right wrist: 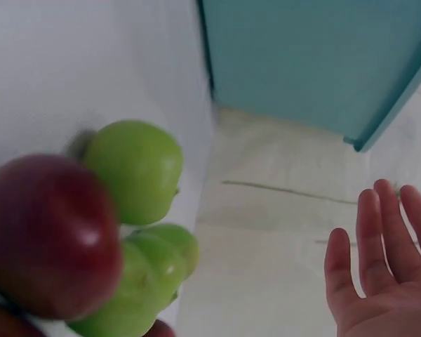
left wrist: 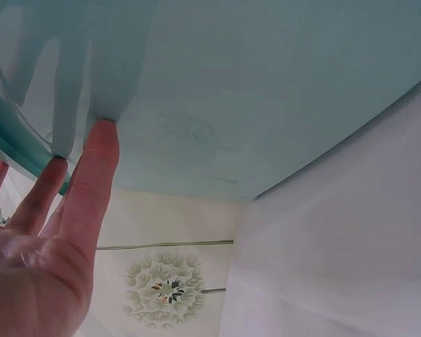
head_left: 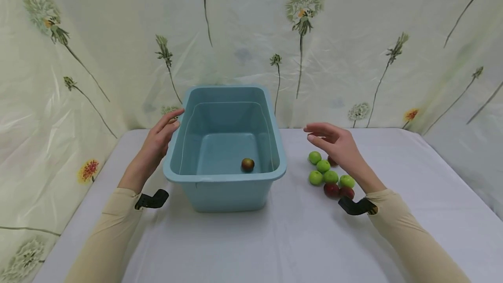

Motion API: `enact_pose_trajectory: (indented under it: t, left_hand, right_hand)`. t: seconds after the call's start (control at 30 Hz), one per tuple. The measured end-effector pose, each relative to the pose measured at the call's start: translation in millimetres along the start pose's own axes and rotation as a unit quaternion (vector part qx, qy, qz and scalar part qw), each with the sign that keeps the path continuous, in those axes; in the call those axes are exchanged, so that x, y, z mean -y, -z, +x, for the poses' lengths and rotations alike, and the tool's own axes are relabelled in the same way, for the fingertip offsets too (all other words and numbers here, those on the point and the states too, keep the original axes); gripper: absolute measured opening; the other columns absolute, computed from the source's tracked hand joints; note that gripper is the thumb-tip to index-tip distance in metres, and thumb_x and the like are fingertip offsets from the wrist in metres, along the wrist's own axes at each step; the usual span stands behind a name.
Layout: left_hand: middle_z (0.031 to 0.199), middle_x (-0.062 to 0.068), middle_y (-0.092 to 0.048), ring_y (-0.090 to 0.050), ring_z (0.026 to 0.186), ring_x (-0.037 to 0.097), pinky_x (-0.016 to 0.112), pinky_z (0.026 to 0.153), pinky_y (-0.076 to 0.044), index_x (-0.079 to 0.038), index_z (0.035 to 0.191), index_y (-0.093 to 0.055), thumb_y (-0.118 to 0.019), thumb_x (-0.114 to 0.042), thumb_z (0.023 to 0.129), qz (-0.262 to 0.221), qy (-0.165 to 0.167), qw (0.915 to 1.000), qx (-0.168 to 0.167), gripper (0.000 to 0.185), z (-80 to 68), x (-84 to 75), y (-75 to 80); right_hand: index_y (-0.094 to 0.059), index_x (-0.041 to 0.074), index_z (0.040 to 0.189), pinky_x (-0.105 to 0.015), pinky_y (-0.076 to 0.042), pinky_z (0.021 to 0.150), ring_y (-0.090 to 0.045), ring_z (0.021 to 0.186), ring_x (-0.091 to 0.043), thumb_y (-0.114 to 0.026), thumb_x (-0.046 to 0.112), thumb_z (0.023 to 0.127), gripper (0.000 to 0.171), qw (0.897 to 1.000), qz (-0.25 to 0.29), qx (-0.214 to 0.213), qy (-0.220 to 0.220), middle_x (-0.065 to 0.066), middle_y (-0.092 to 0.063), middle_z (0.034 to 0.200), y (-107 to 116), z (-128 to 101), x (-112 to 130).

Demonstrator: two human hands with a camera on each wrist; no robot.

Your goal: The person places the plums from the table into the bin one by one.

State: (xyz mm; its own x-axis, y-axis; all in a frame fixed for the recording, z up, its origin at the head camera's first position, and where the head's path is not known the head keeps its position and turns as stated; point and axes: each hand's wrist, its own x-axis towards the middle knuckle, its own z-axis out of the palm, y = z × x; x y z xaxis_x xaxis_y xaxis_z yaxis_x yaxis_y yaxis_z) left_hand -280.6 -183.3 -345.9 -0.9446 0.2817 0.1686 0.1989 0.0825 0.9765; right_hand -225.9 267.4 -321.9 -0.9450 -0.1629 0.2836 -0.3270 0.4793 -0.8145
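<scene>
A light blue plastic tub [head_left: 204,176] stands on the white table [head_left: 291,239] with one reddish-brown fruit [head_left: 247,164] on its floor. My left hand [head_left: 159,136] lies flat against the tub's left wall, and its fingertips [left wrist: 102,137] touch the blue wall [left wrist: 266,84] under the rim. My right hand [head_left: 334,141] hovers open, holding nothing, above a cluster of green apples [head_left: 323,166] and red apples [head_left: 332,189] to the right of the tub. The right wrist view shows a red apple [right wrist: 49,235] and green apples [right wrist: 137,168] close up, with my right hand [right wrist: 386,260] spread.
A floral plastic sheet [head_left: 353,47] hangs behind and beside the table as a backdrop. The tub sits near the table's middle, a little left. Black wrist-camera mounts [head_left: 151,200] show at both sleeves.
</scene>
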Motion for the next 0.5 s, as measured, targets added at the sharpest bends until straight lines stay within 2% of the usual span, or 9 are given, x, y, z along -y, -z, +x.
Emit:
enact_pose_trajectory:
  t: [0.3,0.4,0.5]
  left_hand:
    - [0.141,0.008,-0.042,-0.046,0.126,0.027,0.037,0.091,-0.046,-0.029,0.152,-0.036,-0.046,-0.044,0.103,0.003,-0.005,1.0000,0.001,0.052,0.6,0.6,0.1]
    - [0.140,0.008,-0.042,-0.046,0.126,0.027,0.037,0.091,-0.046,-0.029,0.152,-0.036,-0.046,-0.044,0.103,0.002,-0.004,1.0000,0.001,0.052,0.6,0.3,0.0]
    - [0.140,0.008,-0.042,-0.046,0.126,0.027,0.037,0.091,-0.046,-0.029,0.152,-0.036,-0.046,-0.043,0.103,0.001,-0.004,1.0000,0.000,0.052,0.3,-0.2,-0.1]
  right_hand:
    - [-0.060,0.012,0.133,-0.020,-0.046,0.087,-0.057,0.114,-0.013,-0.065,0.029,0.097,0.040,1.000,0.006,-0.015,-0.022,-0.007,-0.063,0.127,17,3,-58]
    - [-0.060,0.012,0.133,-0.018,-0.045,0.088,-0.056,0.115,-0.012,-0.064,0.030,0.097,0.040,0.999,-0.009,-0.016,-0.029,-0.008,-0.062,0.128,21,0,-62]
    - [-0.060,0.008,0.133,-0.017,-0.045,0.087,-0.056,0.114,-0.014,-0.063,0.028,0.098,0.041,0.999,-0.025,-0.013,-0.042,-0.012,-0.061,0.129,24,-5,-55]
